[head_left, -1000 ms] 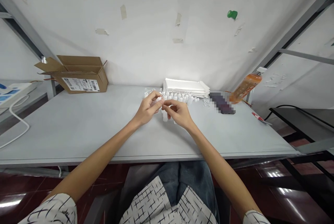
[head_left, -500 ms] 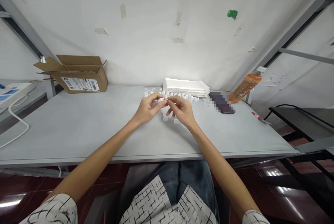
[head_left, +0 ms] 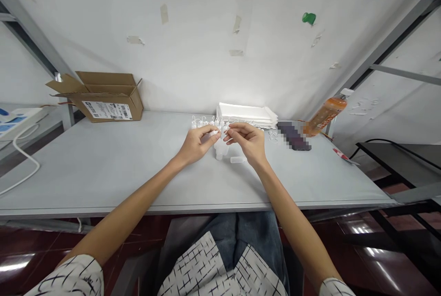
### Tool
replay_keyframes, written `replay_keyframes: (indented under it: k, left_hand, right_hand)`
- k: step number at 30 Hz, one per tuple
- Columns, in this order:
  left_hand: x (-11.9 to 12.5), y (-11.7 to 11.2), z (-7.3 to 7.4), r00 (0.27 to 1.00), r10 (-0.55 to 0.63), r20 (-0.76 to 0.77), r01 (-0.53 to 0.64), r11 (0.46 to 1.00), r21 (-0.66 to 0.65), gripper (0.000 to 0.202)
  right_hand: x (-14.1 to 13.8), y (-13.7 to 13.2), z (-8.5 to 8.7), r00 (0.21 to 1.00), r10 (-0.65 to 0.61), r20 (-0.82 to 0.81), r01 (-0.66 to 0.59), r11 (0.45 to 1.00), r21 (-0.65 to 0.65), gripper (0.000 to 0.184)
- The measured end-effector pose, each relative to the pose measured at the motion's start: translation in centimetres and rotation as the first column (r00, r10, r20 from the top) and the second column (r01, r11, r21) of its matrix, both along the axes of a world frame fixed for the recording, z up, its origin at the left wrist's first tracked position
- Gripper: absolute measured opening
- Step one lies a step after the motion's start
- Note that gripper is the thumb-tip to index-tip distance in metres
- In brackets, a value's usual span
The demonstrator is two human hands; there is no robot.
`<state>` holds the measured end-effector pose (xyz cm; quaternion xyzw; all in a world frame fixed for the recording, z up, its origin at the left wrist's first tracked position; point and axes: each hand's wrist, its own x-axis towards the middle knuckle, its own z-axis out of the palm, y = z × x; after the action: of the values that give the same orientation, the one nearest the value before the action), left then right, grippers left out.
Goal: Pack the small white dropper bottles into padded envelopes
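My left hand (head_left: 195, 146) has its fingers pinched on a white piece (head_left: 215, 133); my right hand (head_left: 248, 141) pinches just beside it, its hold unclear. White bottles (head_left: 219, 150) sit below, near a tube (head_left: 237, 159) on the counter (head_left: 103, 172).

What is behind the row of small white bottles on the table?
Behind the small white plastic bottles sits a stack of flat white sheets. The left hand and right hand cover part of the row, so the bottles there cannot be fully seen.

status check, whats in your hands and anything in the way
Left hand pinching small white plastic piece. Right hand close beside it, grip unclear. Loose white bottle lying just below right hand.
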<state>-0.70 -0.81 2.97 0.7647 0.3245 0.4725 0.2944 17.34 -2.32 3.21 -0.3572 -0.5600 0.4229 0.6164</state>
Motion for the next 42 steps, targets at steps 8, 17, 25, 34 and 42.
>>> replay_keyframes:
  k: [8, 17, 25, 34, 42]
  left_hand:
    - [0.1, -0.17, -0.15, 0.994, 0.044, -0.101, -0.036, 0.996, 0.084, 0.027]
    - [0.09, 0.04, -0.5, 0.993, 0.026, -0.113, -0.016, 0.996, 0.086, 0.024]
    - [0.11, -0.14, -0.34, 0.995, -0.003, -0.102, 0.011, 0.997, 0.083, 0.024]
    - [0.14, -0.05, -0.48, 0.994, 0.009, -0.108, 0.0, 0.996, 0.085, 0.026]
    - [-0.1, -0.04, -0.6, 0.977, 0.07, -0.201, -0.03, 0.98, 0.197, 0.03]
  right_hand:
    - [0.07, -0.25, 0.27, 0.995, 0.098, 0.012, -0.098, 0.995, -0.015, 0.025]
    - [-0.01, -0.32, 0.27, 0.99, 0.128, 0.054, -0.127, 0.992, -0.027, 0.027]
    - [0.02, -0.17, 0.07, 0.989, 0.143, 0.03, -0.142, 0.99, -0.024, 0.025]
    - [0.15, -0.19, 0.12, 0.986, 0.146, 0.079, -0.143, 0.989, -0.035, 0.026]
    - [-0.47, -0.32, -0.48, 0.986, 0.126, 0.114, -0.131, 0.99, 0.046, 0.021]
